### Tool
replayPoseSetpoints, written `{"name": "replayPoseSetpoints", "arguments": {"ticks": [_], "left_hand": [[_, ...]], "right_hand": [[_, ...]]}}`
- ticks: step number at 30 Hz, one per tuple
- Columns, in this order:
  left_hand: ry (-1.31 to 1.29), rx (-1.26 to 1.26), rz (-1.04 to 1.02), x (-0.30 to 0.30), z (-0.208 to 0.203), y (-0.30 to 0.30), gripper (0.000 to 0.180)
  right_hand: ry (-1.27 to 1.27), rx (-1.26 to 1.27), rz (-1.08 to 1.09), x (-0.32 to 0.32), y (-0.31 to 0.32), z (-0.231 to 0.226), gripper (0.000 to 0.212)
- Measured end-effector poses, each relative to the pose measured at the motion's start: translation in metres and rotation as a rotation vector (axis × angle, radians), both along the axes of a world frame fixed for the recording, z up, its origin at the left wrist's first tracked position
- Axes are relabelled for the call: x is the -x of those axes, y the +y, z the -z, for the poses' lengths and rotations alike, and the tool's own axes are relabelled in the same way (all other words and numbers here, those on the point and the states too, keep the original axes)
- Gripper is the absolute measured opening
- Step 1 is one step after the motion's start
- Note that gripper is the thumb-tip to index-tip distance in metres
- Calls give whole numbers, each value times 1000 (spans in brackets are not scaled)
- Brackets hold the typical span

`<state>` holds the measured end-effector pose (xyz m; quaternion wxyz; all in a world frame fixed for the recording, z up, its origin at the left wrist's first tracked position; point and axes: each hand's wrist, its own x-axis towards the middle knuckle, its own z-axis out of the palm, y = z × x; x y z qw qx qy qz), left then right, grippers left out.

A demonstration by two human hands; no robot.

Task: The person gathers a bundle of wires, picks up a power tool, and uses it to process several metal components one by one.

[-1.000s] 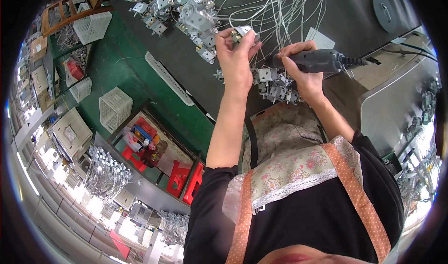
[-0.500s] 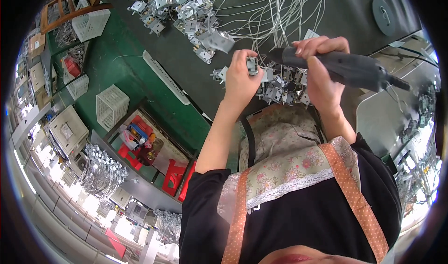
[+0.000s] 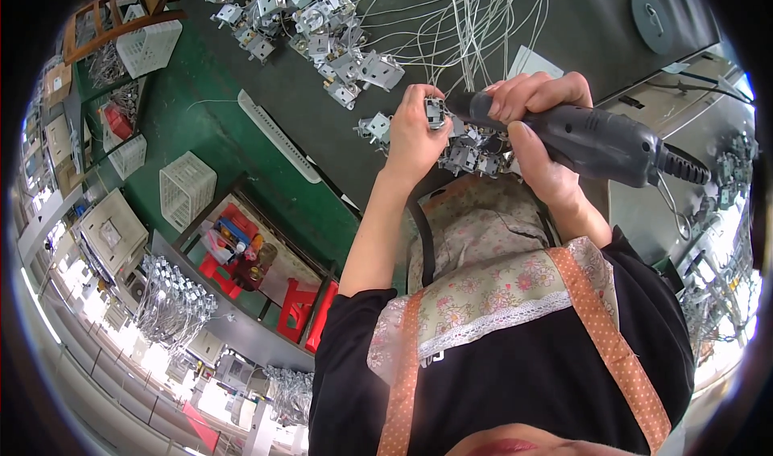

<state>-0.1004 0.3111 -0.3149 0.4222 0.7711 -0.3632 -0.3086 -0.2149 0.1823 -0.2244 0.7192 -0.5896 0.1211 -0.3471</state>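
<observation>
Here, closed hands hold a fitting (left), a tool (right), near wires, brackets.

I have the part in the left hand: small, boxy, silvery metal, dark gaps in its face, fingers hiding its sides, up over the tabletop. Tool in the right hand: dark grey, long rounded body, lying aslant, nose left at the part, ribbed cord end and wire loop at right. Can't tell if its tip touches.
</observation>
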Motion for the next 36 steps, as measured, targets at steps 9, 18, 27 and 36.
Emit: {"name": "replayPoseSetpoints", "arguments": {"ticks": [9,18,27,36], "left_hand": [[-44,39,27,-1,4,-1,37],[-77,60,102,-6,8,-1,39],[-140,37,90,1,-7,-5,38],[-323,-38,-48,65,-34,22,62]], "right_hand": [[56,-40,45,-6,1,8,28],[96,-44,77,-9,1,10,29],[-65,-57,80,-9,-11,6,26],[349,-38,87,-36,1,36,21]]}}
